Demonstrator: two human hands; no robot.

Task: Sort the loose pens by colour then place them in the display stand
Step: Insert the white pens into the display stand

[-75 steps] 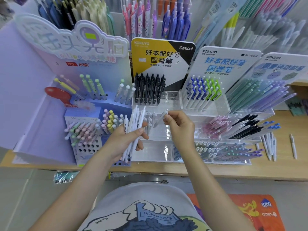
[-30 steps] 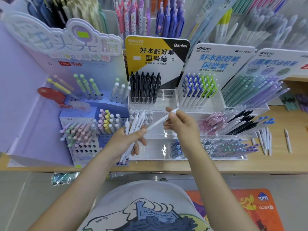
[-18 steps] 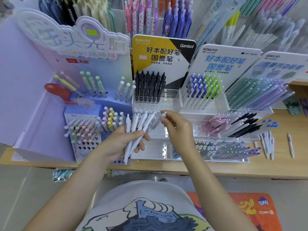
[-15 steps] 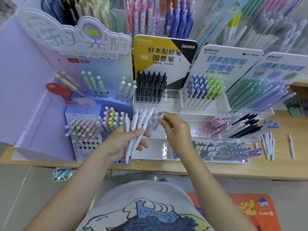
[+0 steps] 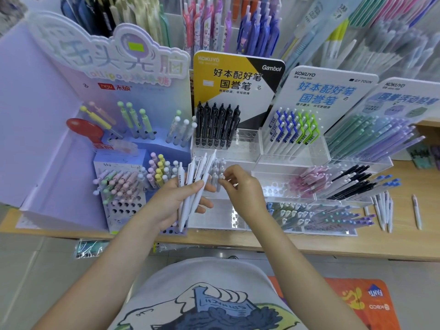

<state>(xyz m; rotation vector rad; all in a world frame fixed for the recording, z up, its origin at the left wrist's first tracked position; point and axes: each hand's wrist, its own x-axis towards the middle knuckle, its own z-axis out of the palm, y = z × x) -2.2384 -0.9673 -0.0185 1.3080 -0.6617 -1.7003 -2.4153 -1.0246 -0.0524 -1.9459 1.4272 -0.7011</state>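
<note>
While the left hand is gripping a fanned bunch of white pens with thumb across the barrels and fingers curled underneath, the right hand is reaching its pinched fingertips to a pen at the clear stand, in the middle tier just beside the bunch; I am judging that it is seating one pen among the pale ones already standing there, though the tips are too small for me to be sure it is holding anything. The bunch is being kept tilted upward and close to the stand, probably so the other hand is travelling only a short way for each pen. Room is tight here: the black pens are standing right above the working tier, and the lilac cardboard display is crowding the left hand's knuckles, so any move is having to come from the front. More loose white pens are lying on the wooden counter well apart to the right, near its front edge, with open counter beside them.
</note>
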